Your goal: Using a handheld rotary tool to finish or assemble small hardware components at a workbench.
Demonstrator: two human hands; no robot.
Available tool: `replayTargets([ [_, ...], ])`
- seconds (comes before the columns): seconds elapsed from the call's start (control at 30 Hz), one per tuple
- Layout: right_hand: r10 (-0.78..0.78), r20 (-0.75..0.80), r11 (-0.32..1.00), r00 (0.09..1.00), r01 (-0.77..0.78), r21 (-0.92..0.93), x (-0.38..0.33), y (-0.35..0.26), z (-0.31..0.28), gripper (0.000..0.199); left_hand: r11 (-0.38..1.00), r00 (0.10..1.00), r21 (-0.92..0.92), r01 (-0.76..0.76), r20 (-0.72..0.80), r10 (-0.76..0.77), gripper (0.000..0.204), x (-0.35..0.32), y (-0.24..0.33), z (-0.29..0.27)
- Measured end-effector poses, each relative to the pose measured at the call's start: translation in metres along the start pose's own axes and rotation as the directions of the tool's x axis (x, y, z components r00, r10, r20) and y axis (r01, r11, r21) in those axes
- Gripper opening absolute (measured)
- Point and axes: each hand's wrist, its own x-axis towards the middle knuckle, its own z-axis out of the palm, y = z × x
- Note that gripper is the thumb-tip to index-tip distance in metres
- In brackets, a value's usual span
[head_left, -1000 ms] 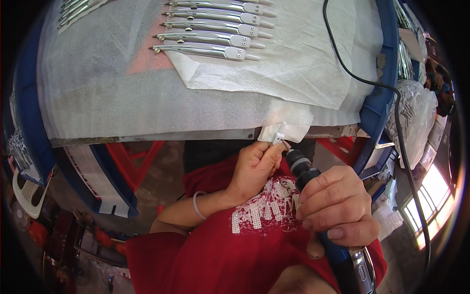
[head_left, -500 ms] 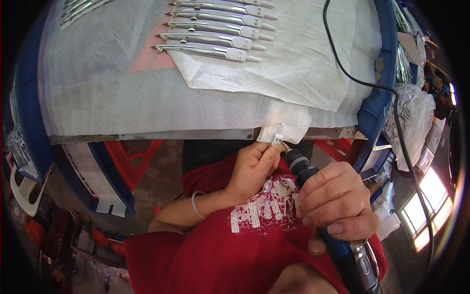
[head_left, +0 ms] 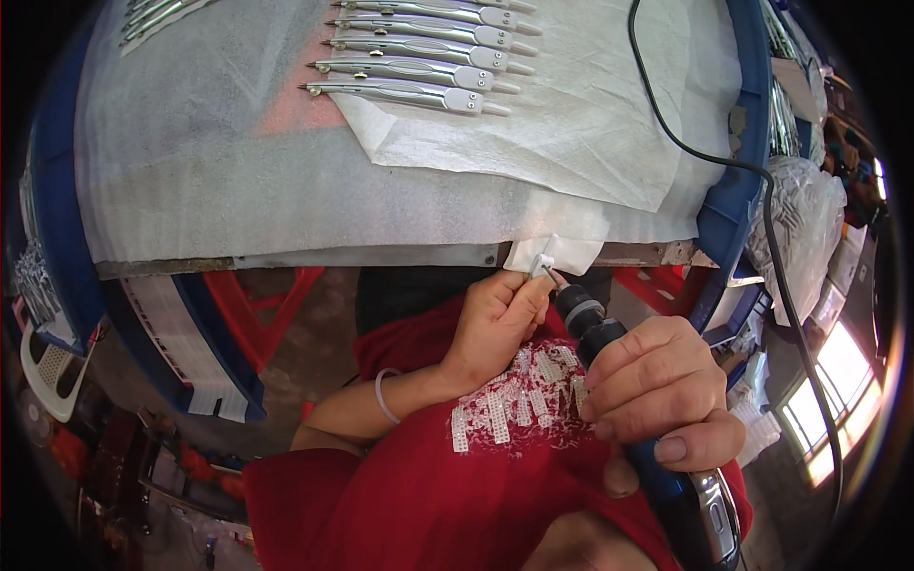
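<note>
My left hand [head_left: 500, 319] pinches a small white piece [head_left: 542, 262] with a rounded end between thumb and forefinger, at the table's near edge. Beneath that piece lies a folded white cloth [head_left: 578, 255]. My right hand [head_left: 662, 390] is wrapped around a dark blue and black electric screwdriver [head_left: 662, 476], slanting up and left. Its thin bit meets the white piece close to my left thumb tip; whether it sits in a screw is too small to tell. Several silver drawing compasses [head_left: 409, 93] lie in a row farther up the table.
White and grey sheeting [head_left: 219, 209] covers the table, with blue rims [head_left: 728, 205] at its sides. A black cable [head_left: 705, 157] crosses the right side. Clear plastic bags [head_left: 800, 228] of parts stand at the right. A red stool [head_left: 257, 314] is under the table.
The screwdriver's bit has shifted slightly up and left onto the white piece. Both hands keep their grips. The view has moved a little.
</note>
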Motion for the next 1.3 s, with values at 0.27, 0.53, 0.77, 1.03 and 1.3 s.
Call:
replayTargets([
  [0.27,0.0,0.016,0.999,1.0,0.0,0.042,0.004,0.004,0.001,0.023,1.0,1.0,-0.015,0.006,0.006,-0.006,0.022,0.001,-0.004,-0.002],
  [0.53,0.01,-0.006,1.0,1.0,-0.01,0.021,0.006,0.007,0.005,0.022,1.0,1.0,0.024,-0.016,0.002,0.016,0.021,0.001,-0.005,-0.001],
  [0.77,-0.015,0.068,0.994,0.998,0.022,-0.108,0.0,0.004,-0.004,0.039,1.0,1.0,0.021,-0.012,0.01,0.012,0.021,0.0,-0.001,-0.002],
  [1.03,0.017,-0.025,0.999,1.0,-0.018,-0.027,-0.004,-0.005,-0.004,0.04,1.0,1.0,0.02,0.001,-0.002,-0.001,0.021,0.0,0.0,0.0],
  [1.3,0.002,-0.041,1.0,0.999,-0.002,-0.013,-0.004,0.002,-0.002,0.035,1.0,1.0,0.012,-0.007,-0.016,0.008,0.022,0.0,-0.001,0.001],
])
